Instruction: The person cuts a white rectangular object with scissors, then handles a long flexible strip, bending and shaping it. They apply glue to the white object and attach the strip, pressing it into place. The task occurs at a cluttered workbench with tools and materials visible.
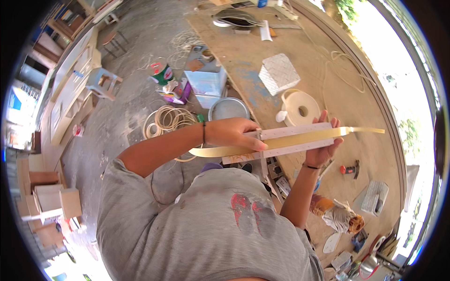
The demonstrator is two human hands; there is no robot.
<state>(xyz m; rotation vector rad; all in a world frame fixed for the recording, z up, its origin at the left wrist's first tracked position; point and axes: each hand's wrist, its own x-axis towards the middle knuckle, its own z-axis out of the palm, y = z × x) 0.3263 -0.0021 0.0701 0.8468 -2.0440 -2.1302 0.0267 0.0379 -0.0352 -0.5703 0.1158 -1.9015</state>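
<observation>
A long white board (pixel 300 131) with small dark specks lies across in front of my chest. Along it runs a pale yellow flexible strip (pixel 304 137), whose two ends stick out past the board. My left hand (pixel 234 133) is closed at the board's left part, its thumb pressed on the strip. By that thumb a thin, narrow piece (pixel 263 159) crosses the board; its kind I cannot make out. My right hand (pixel 323 146) grips the board's right end from beneath, with fingertips showing past the far edge and the thumb at the near side.
On the wooden worktable (pixel 323 65) stand a cream roll of strip (pixel 300 107), a white textured box (pixel 279 74) and a hammer (pixel 350 169). A round grey basin (pixel 228 109), coiled cream strip (pixel 171 119) and a blue stand (pixel 205 80) are left of the table. A stool (pixel 103 83) stands farther left.
</observation>
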